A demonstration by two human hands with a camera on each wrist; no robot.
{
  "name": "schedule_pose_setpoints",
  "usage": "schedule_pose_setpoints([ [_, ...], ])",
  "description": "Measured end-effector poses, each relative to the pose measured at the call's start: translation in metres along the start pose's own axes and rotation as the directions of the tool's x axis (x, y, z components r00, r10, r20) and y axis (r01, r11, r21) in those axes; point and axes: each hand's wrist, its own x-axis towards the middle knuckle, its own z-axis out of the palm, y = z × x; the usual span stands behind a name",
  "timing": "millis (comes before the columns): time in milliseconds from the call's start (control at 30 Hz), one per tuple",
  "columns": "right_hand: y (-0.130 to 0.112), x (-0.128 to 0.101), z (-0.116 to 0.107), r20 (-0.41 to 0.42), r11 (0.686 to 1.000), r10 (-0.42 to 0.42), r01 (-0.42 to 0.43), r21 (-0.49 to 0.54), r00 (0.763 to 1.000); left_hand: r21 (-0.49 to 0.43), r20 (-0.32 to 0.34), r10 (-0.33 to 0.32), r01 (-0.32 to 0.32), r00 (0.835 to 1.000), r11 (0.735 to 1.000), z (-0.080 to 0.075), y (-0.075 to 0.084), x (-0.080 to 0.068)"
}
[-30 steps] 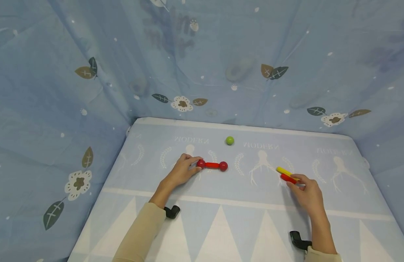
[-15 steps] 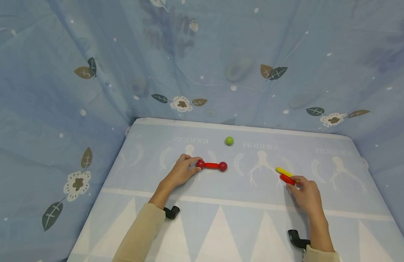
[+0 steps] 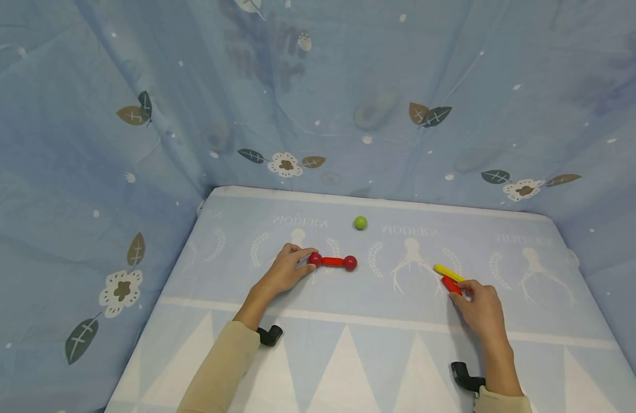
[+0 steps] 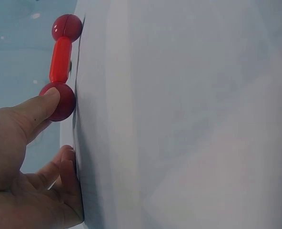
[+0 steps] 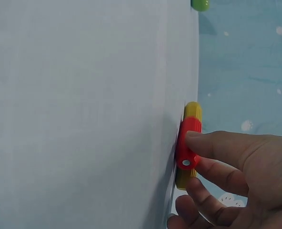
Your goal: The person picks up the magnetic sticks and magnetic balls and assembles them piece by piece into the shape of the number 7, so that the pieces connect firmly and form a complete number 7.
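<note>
Red plastic shows at both hands. Left hand (image 3: 284, 271): fingers (image 4: 34, 112) lightly curled, thumb tip pressed on the near ball of the red plastic dumbbell-shaped piece (image 3: 332, 261), index on its far side, so a light pinch on that ball. Other fingers rest loosely curled on the mat. The piece lies flat on the mat, stretching away to the right of the hand. Count: 1 short rod w/ 2 round balls, 1 at each end; far ball is free.

Right hand (image 3: 480, 307): fingers (image 5: 217, 145) curled, index over the top and thumb below, pinching the short red plastic rod (image 3: 450, 284). In the wrist view the red rod has a small round hole in its end face. It lies touching, side by side w/, the short yellow plastic rod (image 3: 448, 272), which sticks out past it on the far side. Both are down on the mat. Count: 1 red rod, 1 yellow rod.

Farther out: 1 small green plastic ball (image 3: 361, 222), alone near the back edge of the mat, well apart from both hands, closer to the dumbbell piece.

All on the light blue printed table mat (image 3: 348, 355), w/ white triangles and antler prints. Blue floral cloth (image 3: 90, 143) hangs behind and on both sides. Sleeves are beige; 2 black wrist mounts, 1 by each forearm.
</note>
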Motion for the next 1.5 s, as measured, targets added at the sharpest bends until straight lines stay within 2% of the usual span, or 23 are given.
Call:
schedule_pose_setpoints([
  [200, -0.001, 0.0, 0.001, -0.003, 1.0, -0.017, 0.017, 0.004, 1.0, -0.002, -0.002, 0.014, -0.014, 1.0, 1.0, 0.0, -0.001, 0.0],
  [533, -0.012, -0.002, 0.001, 0.02, 0.991, -0.129, 0.129, 0.036, 0.991, 0.0, -0.002, 0.003, -0.003, 1.0, 1.0, 0.0, -0.001, 0.0],
  [767, -0.029, -0.003, 0.009, 0.061, 0.979, -0.193, 0.189, 0.075, 0.979, -0.011, -0.004, 0.007, -0.007, 1.0, 1.0, 0.0, -0.001, 0.0],
  [1033, -0.049, 0.0, 0.023, 0.06, 0.95, -0.298, 0.29, 0.119, 0.953, -0.014, 0.002, -0.002, 0.002, 1.0, 1.0, 0.001, -0.002, 0.0],
  [1500, -0.105, -0.007, 0.051, 0.177, 0.928, -0.355, 0.323, 0.185, 0.918, -0.008, 0.001, 0.006, -0.006, 1.0, 1.0, 0.001, -0.002, 0.001],
])
